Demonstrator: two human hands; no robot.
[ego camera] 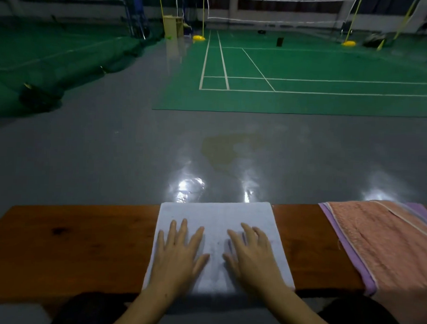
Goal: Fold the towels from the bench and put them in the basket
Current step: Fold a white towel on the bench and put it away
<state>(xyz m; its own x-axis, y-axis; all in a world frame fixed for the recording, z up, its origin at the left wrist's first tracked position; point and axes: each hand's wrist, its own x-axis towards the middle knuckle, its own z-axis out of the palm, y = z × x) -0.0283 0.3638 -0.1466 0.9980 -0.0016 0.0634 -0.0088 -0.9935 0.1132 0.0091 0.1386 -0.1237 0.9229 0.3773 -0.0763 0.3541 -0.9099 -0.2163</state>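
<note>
Head view, both hands (214, 256) flat on towel (215, 217)

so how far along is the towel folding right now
Done: the white towel on the bench already looks folded into a neat rectangle. In hand: the left hand and right hand lie flat on it, fingers spread, apparently smoothing it. Left: the pink towel, lying on a purple towel at the right end, looks unfolded. No basket is in view, so nothing can be confirmed as put away.

White towel (217, 217) — brown bench (71, 241) — pink towel (384, 240).
</note>
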